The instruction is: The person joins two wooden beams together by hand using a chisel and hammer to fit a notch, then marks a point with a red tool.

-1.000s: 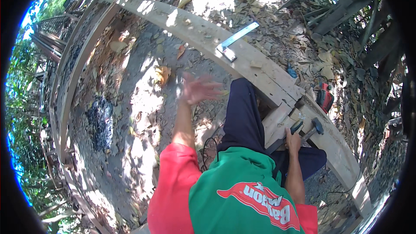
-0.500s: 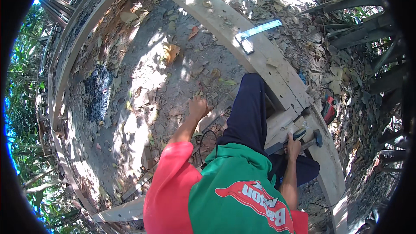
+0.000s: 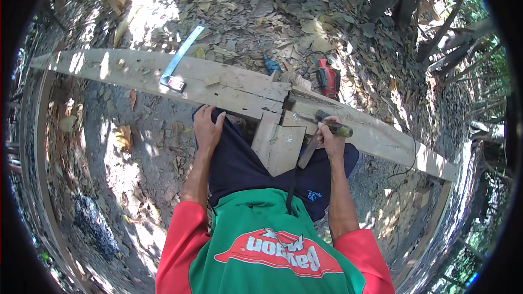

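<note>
My left hand (image 3: 207, 129) rests palm down on my dark trouser leg, fingers spread, just below the near edge of a curved wooden beam (image 3: 234, 92). At the beam's joint my right hand (image 3: 330, 136) is closed on what looks like a hammer (image 3: 307, 153), its dark head showing beyond the fingers and its flat handle slanting down toward my lap. A thick, dull-coloured cylinder (image 3: 342, 129) lies against the same hand; whether it is a separate tool's handle is unclear. Pencil-marked wooden blocks (image 3: 284, 144) fit into the joint beside the hand.
A metal try square (image 3: 181, 57) lies on the beam's left part, near a small wood offcut (image 3: 212, 80). Beyond the beam sits a red power tool (image 3: 328, 79) on leaf litter. Another long timber (image 3: 41, 185) curves along the left. Dark ash (image 3: 95, 226) marks the ground.
The view has swung right, so the beam now runs across in front. My left hand has come from hanging over the ground to my leg. My right hand stays at the joint.
</note>
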The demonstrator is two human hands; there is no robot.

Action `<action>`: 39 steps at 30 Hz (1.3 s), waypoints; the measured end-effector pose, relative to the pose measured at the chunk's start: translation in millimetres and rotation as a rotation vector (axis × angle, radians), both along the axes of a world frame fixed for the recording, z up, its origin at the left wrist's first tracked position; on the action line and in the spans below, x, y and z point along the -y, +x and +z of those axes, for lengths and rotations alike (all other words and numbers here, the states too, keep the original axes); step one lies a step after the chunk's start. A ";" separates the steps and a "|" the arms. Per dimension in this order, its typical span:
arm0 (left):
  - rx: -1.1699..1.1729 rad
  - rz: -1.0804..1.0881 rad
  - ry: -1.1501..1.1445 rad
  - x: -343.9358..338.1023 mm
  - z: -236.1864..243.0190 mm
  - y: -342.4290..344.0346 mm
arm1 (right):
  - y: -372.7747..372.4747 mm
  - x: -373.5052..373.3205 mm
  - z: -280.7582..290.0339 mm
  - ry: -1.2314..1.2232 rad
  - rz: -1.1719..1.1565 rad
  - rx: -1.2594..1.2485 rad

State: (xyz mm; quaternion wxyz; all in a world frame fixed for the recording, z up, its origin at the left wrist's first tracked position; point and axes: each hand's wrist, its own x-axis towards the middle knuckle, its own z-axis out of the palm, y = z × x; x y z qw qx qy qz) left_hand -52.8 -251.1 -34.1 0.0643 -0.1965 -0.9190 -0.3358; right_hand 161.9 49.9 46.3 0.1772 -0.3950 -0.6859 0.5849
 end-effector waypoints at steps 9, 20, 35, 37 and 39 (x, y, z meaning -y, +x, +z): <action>0.148 -0.614 0.055 -145.4 11.8 60.5 | 32.2 -10.3 22.8 0.018 -0.299 -0.136; 0.078 -0.921 -0.212 -209.7 -23.8 55.3 | 73.7 -24.0 9.7 -0.024 -0.432 -0.085; 0.123 -0.482 -0.098 -98.9 -4.6 43.1 | -34.6 -29.7 5.7 -0.329 -0.076 -0.095; 0.049 -0.281 -0.089 -94.0 -12.1 11.5 | -52.9 -17.4 -23.0 -0.001 -0.003 -0.088; -0.017 -0.187 -0.089 -99.3 -14.9 -13.7 | -69.3 -7.3 -32.6 0.236 0.045 -0.003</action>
